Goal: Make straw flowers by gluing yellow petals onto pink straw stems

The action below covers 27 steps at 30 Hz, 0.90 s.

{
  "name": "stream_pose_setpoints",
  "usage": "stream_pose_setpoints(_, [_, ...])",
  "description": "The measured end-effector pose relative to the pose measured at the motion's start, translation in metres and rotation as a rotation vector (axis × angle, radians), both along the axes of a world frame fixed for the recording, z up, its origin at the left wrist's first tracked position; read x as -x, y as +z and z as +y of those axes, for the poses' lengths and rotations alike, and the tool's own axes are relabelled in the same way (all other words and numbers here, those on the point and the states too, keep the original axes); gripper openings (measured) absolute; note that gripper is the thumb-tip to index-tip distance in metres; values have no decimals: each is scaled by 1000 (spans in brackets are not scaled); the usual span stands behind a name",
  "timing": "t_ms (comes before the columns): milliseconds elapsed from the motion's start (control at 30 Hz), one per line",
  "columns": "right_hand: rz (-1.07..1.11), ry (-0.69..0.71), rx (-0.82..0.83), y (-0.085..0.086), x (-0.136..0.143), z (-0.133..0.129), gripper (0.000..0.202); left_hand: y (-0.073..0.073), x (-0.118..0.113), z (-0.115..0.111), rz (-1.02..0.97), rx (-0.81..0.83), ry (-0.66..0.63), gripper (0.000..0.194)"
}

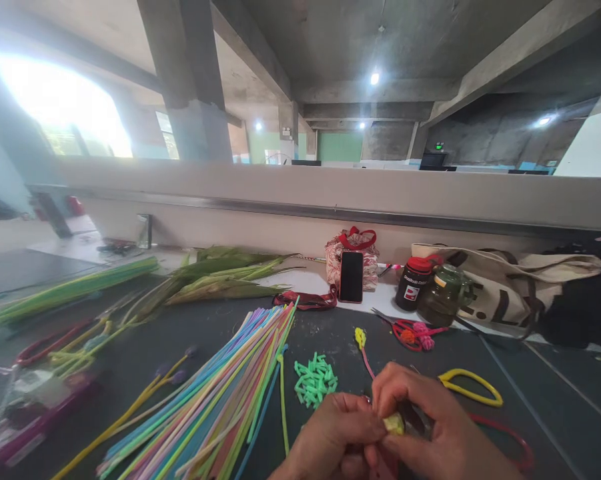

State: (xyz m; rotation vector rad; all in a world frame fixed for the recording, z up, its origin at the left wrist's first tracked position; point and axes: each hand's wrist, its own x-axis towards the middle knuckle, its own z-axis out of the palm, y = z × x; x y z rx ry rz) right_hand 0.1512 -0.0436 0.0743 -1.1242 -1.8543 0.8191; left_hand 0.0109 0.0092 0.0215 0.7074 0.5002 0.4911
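Husks (225,277) back left, behind fanned straws (215,393). Green bits (316,381) heaped right of straws, near left hand (337,430). Left hand pinching small yellow piece (394,424), low right of centre; phone (351,277) upright well behind. Right hand (433,413) gripping same piece, partly hiding it. Yellow loop (497,395) just beside; bag (510,287) far behind.

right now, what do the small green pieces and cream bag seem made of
Small green pieces: possibly plastic, slightly glossy, with pale highlights on short straight sticks; too small to be sure.
Cream bag: probably canvas, matte, with soft folds.
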Motion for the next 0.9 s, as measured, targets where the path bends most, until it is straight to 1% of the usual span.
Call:
stream_pose_setpoints(33, [-7,5,10,0,-1,-1,30,-2,-1,0,-5,-3,13,23])
stream_pose_setpoints(133, [-26,19,46,1,-7,-3,57,-7,-1,1,-5,-4,61,24])
stream_pose_setpoints(200, [-45,17,51,1,-11,-3,65,-8,0,2,9,-6,102,24])
stream_pose_setpoints(233, [-55,15,46,2,-12,-3,64,-7,1,1,15,-6,114,24])
stream_pose_setpoints(300, [-84,22,29,2,-14,-3,54,-5,3,0,24,-4,119,23])
stream_pose_setpoints(433, [-132,26,-12,5,-13,-4,36,4,8,-4,41,-10,56,18])
stream_pose_setpoints(500, [-142,18,-39,6,-11,-5,31,8,10,-5,39,-10,28,18])
stream_pose_setpoints(567, [-159,-3,-54,7,-9,-5,29,10,10,-5,45,-10,33,19])
stream_pose_setpoints(800, [-212,-71,-28,4,-4,-5,28,2,1,-3,10,-34,45,24])
stream_pose_setpoints(900, [-210,-75,-8,3,-5,-6,27,0,3,-3,9,-42,28,25])
